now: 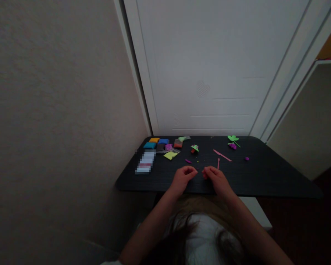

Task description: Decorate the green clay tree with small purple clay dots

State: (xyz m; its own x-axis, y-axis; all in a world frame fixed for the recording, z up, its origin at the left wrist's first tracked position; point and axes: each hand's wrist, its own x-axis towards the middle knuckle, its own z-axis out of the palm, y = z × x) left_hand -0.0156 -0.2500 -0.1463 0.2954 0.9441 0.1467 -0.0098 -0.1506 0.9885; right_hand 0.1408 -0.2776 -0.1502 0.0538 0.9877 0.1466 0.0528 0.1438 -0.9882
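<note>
My left hand (183,177) is over the near part of the black table, its thumb and fingertips brought together in a pinch. Facing it, a short gap away, my right hand (214,176) has its fingers curled together too. What either pinch holds, if anything, is too small to make out. Beyond the left fingertips lies a thin purple clay piece (188,161), with tiny green bits (198,161) beside it. A small pink stick tool (218,163) lies just past my right hand, and a longer pink clay knife (222,155) rests behind it.
At the back left are several coloured clay packets (163,141) and a yellow-green packet (170,155). A blurred white rectangle (145,162) lies left. A green-and-red clay figure (194,149) stands mid-table. Rightward are a purple clay cluster (232,146), green clover shape (233,138) and purple lump (246,159).
</note>
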